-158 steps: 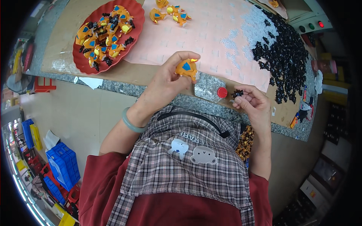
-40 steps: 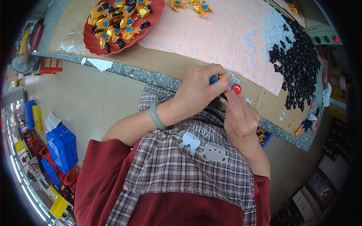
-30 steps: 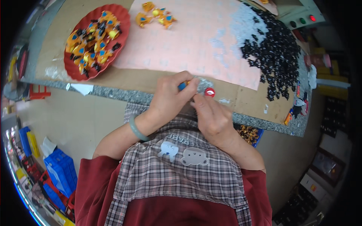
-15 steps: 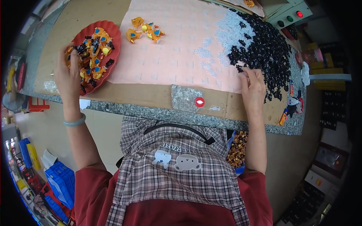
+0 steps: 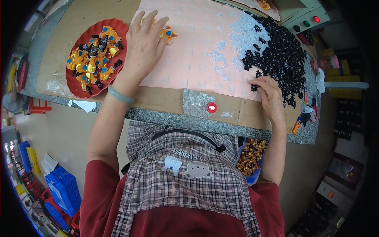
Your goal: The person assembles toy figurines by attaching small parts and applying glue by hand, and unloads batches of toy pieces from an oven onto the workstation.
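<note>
Two bare hands work over one stone-topped bench (image 5: 166, 117) covered by one brown cardboard sheet (image 5: 237, 112) and one pale pink gridded mat (image 5: 197, 51).

The left hand (image 5: 144, 47) lies palm down, arm extended forward, fingers spread and apart, resting on a small cluster of orange plastic toy pieces with blue inserts (image 5: 167, 32) at the mat's far edge; the count under the hand cannot be told.

The right hand (image 5: 268, 93) is bent at the wrist, its fingertips drawn together at the near edge of one large heap of small black plastic parts (image 5: 282, 59). Whether the grip is closed on a part is not visible.

One round red ribbed plastic tray (image 5: 77, 89) holds many orange pieces mixed with black parts. One red round cap (image 5: 212, 107) sits on a clear patch of film.
</note>
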A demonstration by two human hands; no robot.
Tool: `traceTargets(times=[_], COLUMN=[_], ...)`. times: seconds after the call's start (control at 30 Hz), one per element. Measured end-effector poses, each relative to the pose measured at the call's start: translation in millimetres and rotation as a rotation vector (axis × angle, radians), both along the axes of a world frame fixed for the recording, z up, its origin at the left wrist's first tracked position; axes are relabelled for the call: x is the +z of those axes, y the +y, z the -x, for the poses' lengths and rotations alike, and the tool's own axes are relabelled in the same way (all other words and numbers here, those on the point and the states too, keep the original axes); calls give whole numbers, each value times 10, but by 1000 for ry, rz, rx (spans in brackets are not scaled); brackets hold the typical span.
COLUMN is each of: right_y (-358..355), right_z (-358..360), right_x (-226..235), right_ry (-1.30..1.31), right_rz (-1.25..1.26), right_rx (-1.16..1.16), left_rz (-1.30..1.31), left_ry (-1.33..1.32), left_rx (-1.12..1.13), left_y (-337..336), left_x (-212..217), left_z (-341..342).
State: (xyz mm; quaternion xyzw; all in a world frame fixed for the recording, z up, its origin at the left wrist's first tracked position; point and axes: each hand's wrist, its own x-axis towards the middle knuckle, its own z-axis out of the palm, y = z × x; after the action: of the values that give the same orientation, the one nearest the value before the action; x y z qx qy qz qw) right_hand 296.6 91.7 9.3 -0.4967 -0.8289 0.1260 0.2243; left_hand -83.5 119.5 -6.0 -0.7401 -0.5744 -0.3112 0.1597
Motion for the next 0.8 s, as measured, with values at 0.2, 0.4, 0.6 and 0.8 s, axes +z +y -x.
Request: traceTargets(times=[0.2,0.4,0.6,0.8], right_y=[-221,-259,-256,-270], right_z=[130,231,267,269], right_x=[88,-6,38,-46], right_ry=[63,-72,24,33], right_rz=[131,80,126,31], right_rx=[-348,-330,-284,-306], left_rz=[171,245,180,115], left_ry=[109,138,119,88], left_rx=[-5,-43,-103,-217], left_y=[207,232,179,174], left_x=[-230,-248,-216,-187], left_z=[29,47,75,43])
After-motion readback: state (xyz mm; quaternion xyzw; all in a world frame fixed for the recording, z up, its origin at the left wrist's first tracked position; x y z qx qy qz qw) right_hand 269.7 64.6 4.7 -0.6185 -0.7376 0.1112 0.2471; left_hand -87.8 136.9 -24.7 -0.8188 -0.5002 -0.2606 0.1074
